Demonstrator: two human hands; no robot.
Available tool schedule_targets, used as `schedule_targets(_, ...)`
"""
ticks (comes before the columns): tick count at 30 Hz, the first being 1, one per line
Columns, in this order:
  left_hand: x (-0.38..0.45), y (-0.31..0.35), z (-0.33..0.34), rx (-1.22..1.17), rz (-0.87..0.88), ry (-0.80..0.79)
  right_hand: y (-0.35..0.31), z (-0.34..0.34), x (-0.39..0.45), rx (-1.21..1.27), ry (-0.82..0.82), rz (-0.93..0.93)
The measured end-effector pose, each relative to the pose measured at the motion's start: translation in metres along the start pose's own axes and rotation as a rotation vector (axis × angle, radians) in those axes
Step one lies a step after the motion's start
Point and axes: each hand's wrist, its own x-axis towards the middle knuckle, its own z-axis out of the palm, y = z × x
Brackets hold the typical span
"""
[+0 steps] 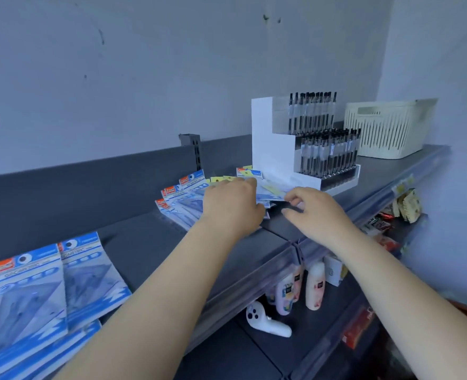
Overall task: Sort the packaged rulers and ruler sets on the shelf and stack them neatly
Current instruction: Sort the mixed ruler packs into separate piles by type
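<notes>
Beside the white pen display on the grey shelf, our left hand lies flat on the fanned ruler-set packs while our right hand pinches a pack's edge.

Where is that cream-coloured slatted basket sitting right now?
In the head view, the cream basket stands at the far right end of the top shelf, against the wall, just right of the white pen display stand.

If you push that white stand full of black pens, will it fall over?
Probably not easily: the pen stand has a wide stepped base flat on the shelf. It would likely slide. The upright pens in the top row might rattle or tip.
</notes>
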Motion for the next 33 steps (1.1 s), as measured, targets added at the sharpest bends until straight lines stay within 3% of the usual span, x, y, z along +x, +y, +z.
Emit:
schedule_targets(7, 0.047, -0.001, 0.027, 0.109, -0.077, -0.119, 0.042, 0.013, 0.059, -0.074, -0.143, 0.012)
schedule_targets(15, 0.092, 0.01, 0.063, 0.11, -0.253, -0.19, 0.068, 0.027, 0.099, -0.239, -0.227, -0.093)
schedule_targets(18, 0.103, 0.013, 0.075, 0.08, -0.324, -0.229, 0.073, 0.031, 0.108, -0.134, -0.253, -0.121)
schedule_targets(22, 0.111, 0.02, 0.081, 0.026, -0.418, -0.246, 0.083, 0.034, 0.117, 0.161, -0.262, -0.021)
schedule_targets(28, 0.12, 0.019, 0.082, -0.217, -0.552, -0.224, 0.098, 0.041, 0.112, 0.434, -0.221, -0.046)
schedule_targets(33, 0.107, 0.011, 0.066, -0.353, -0.612, -0.007, 0.103, 0.038, 0.103, 0.755, -0.117, -0.037)
